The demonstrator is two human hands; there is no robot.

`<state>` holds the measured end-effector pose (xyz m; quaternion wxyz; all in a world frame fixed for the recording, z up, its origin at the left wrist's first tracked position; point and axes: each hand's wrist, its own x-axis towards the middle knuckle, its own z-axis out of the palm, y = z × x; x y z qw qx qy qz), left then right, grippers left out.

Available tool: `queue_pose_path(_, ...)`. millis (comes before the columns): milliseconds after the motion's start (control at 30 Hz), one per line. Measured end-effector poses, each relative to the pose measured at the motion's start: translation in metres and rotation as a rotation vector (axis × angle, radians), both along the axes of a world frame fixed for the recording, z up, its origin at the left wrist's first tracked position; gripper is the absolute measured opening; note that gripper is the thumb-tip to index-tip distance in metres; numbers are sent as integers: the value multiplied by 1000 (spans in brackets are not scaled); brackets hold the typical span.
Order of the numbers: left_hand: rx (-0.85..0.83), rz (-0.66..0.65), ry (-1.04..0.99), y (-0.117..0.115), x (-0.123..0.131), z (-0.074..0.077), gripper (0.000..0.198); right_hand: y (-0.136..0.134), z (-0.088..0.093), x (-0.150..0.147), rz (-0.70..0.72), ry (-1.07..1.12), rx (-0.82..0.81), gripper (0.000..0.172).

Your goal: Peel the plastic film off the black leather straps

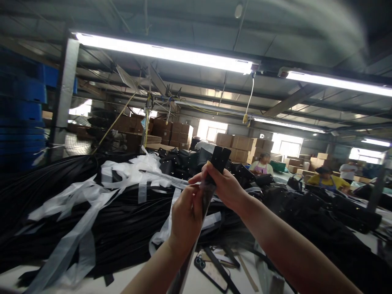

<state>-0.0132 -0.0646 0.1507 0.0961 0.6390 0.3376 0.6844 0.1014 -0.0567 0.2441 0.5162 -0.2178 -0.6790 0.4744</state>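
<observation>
A black strap [219, 158] in a clear plastic sleeve is held up in front of me by both hands. My right hand [225, 184] is closed round the strap just below its top end. My left hand [185, 216] pinches the clear sleeve lower down, fingers closed on it. The sleeved strap runs down between my forearms to the table edge. Behind the hands lies a large heap of black straps [122, 220] with loose clear plastic sleeves [92, 204] strewn over it.
A phone [211, 273] and flat black strips lie on the white table below my hands. Black bags [330, 212] are piled at the right. Three people sit or stand at the far right, before stacked cardboard boxes [241, 145]. Blue crates [21, 106] stand left.
</observation>
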Motion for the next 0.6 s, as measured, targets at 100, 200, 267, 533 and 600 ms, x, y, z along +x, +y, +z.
queue_pose_path(100,-64,-161,-113,1,2,8,19,-3,2,-4,-23,13,39,45)
queue_pose_path(200,-236,-555,-252,6,6,10,37,-2,2,-5,-46,0,29,45)
queue_pose_path(267,-372,-800,-240,9,10,9,49,1,3,-3,-69,-32,-1,45)
queue_pose_path(533,-472,-864,-205,6,15,7,60,18,33,18,-286,116,325,40)
queue_pose_path(600,-467,-862,-215,5,16,10,62,19,34,20,-316,37,376,37)
